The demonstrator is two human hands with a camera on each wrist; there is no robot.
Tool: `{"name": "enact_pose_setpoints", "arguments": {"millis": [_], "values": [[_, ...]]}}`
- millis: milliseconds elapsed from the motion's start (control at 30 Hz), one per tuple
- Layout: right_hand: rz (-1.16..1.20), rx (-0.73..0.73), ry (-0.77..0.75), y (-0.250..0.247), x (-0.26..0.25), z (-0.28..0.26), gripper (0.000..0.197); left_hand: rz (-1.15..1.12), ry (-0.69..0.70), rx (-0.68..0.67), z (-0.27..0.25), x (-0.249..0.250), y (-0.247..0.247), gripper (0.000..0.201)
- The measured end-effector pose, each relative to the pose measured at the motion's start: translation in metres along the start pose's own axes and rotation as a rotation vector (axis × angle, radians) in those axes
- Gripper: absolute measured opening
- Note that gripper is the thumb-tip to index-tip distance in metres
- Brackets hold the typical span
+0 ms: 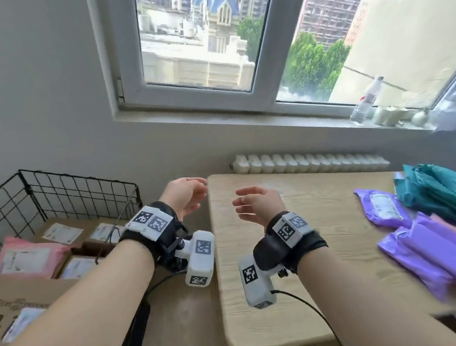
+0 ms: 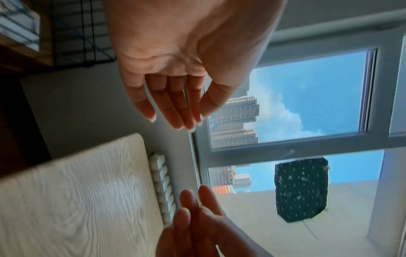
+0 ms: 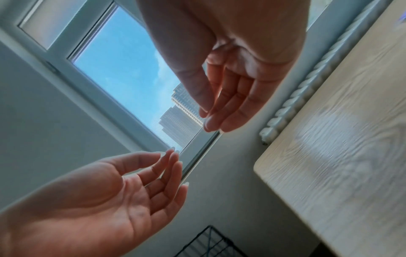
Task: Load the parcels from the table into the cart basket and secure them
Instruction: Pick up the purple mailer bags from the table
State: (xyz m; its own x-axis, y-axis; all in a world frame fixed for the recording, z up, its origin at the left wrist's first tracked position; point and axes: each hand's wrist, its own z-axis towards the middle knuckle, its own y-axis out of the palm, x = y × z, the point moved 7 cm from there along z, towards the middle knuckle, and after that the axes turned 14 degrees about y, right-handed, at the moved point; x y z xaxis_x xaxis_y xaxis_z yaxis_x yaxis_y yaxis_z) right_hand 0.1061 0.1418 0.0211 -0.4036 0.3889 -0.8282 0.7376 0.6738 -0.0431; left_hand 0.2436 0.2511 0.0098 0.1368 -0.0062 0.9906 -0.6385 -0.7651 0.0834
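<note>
Black wrist straps (image 1: 288,246) carry white marker-tagged camera units (image 1: 200,260) with black cables (image 1: 310,307).

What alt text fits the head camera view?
Two empty open hands, left hand and right hand, hover between a wire cart basket holding parcels and a wooden table with purple mailers and teal mailers, below a window.

A: Can you read the labels on the parcels in the cart basket (image 1: 57,187)?
B: No, too small. The purple parcels (image 1: 433,259) on the worktop (image 1: 294,222) are blurred and cut off at the right edge.
</note>
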Motion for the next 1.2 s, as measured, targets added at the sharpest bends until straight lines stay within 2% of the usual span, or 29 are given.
{"name": "enact_pose_setpoints", "arguments": {"millis": [200, 333, 533, 667, 833, 933, 1033, 1100, 1200], "values": [[0.083, 0.179, -0.016, -0.159, 0.018, 0.007, 0.025, 0.046, -0.043, -0.173, 0.004, -0.019, 0.152, 0.018], [0.151, 0.249, -0.004, -0.272, 0.036, 0.014, 0.027, 0.079, -0.071, -0.264, -0.002, -0.042, 0.259, 0.016], [0.205, 0.337, 0.024, -0.436, 0.057, 0.029, 0.028, 0.133, -0.116, -0.317, -0.003, -0.074, 0.412, 0.017], [0.194, 0.422, 0.062, -0.529, 0.072, 0.048, 0.029, 0.134, -0.174, -0.312, -0.002, -0.1, 0.491, 0.02], [0.141, 0.521, 0.158, -0.608, 0.104, 0.075, 0.025, 0.169, -0.245, -0.294, -0.002, -0.13, 0.542, 0.025], [0.03, 0.634, 0.203, -0.644, 0.127, 0.094, 0.026, 0.197, -0.288, -0.296, 0.004, -0.147, 0.554, 0.025], [-0.059, 0.66, 0.316, -0.673, 0.151, 0.109, 0.028, 0.216, -0.354, -0.282, 0.017, -0.167, 0.565, 0.023], [-0.073, 0.7, 0.39, -0.686, 0.163, 0.11, 0.031, 0.215, -0.405, -0.287, 0.023, -0.18, 0.575, 0.019], [0.005, 0.852, 0.418, -0.71, 0.174, 0.111, 0.03, 0.207, -0.478, -0.328, 0.029, -0.196, 0.595, 0.008]]}}
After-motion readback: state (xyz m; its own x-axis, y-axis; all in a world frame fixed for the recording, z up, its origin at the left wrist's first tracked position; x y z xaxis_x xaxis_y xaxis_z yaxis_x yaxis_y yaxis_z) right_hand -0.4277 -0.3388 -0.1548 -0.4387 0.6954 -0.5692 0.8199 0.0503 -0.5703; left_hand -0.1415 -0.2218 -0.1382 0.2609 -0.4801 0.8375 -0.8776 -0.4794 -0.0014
